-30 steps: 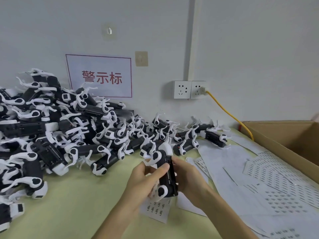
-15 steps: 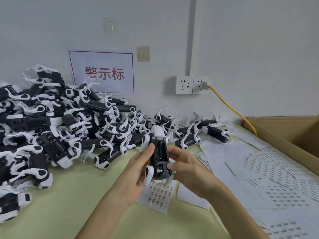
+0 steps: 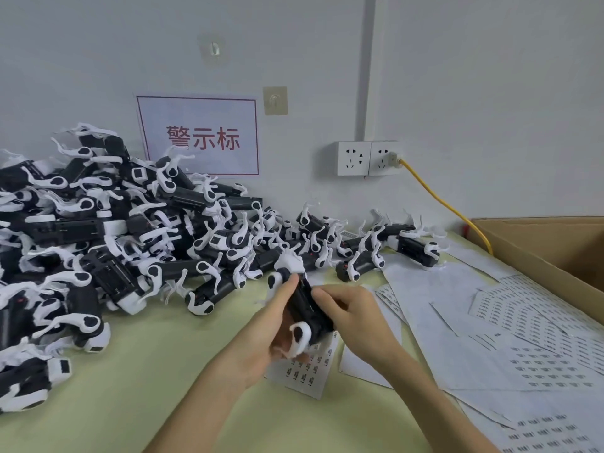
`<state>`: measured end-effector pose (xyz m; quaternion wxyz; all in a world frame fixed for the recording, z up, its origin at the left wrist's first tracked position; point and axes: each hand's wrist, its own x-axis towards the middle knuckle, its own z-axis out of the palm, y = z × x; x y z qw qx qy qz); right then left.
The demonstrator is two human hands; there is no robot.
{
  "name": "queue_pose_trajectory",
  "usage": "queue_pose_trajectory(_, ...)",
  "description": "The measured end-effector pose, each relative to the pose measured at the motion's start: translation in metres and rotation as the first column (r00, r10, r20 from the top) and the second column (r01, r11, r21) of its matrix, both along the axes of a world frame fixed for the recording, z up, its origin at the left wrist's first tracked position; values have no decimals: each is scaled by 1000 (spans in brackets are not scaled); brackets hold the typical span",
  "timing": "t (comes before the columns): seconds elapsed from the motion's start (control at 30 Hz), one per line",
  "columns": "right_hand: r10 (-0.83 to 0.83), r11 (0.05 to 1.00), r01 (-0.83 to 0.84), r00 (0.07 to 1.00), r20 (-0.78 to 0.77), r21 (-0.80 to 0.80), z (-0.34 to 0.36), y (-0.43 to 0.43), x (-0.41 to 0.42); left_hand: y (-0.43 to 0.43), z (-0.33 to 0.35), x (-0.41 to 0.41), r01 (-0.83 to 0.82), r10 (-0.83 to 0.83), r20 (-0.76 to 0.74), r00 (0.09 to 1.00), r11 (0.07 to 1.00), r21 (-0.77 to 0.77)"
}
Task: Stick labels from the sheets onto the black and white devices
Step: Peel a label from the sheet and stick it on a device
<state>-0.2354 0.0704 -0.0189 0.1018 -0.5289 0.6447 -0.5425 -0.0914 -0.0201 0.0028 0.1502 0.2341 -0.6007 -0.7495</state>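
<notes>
The device (image 3: 307, 305) has tilted leftward since the earlier frame; the left hand (image 3: 261, 335) and right hand (image 3: 353, 317) both grip it above a label sheet (image 3: 305, 374) on the surface (image 3: 147, 380), right of the device pile (image 3: 108, 243).

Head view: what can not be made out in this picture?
Held device: much of its body, covered by the left hand and right hand.
Label sheet under the hands: print too small.
Cardboard box: inside cut off by right edge.
Device pile: cut off by left edge.
</notes>
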Motion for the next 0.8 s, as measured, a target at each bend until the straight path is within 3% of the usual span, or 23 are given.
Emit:
queue_pose_trajectory(0.07, -130, 991, 130, 974, -184, -15, -3, -1, -1, 2, -4, -4, -14, 15, 43, 999, 999, -32)
queue_pose_trajectory(0.1, -140, 990, 135, 970, -201, -37, -3, -1, -2, 3, -6, -6, -50, 52, 48, 998, 998, -48)
queue_pose_trajectory(0.2, -143, 987, 138, 988, -58, -79, 2, 1, -5, -4, -7, -7, -157, 160, -74, 984, 986, 55)
queue_pose_trajectory(0.3, -194, 967, 217, 967, -168, 133, -2, 1, -15, -22, -9, 0, -343, 378, -133, 916, 912, 226)
queue_pose_trajectory(0.4, -54, 903, 175, 952, -301, 392, -10, 2, -19, -36, -8, 4, -453, 488, -49, 871, 839, 300)
queue_pose_trajectory(0.53, 127, 903, 15, 946, -299, 430, -20, -5, -5, -45, -5, 12, -355, 399, -30, 917, 846, 398)
queue_pose_trajectory(0.63, 196, 861, 2, 922, -335, 509, -28, -8, 2, -48, -5, 13, -257, 310, -52, 949, 862, 436)
queue_pose_trajectory(0.8, 146, 872, 26, 939, -310, 489, -30, -9, 1, -47, -10, 10, -253, 288, -17, 957, 865, 434)
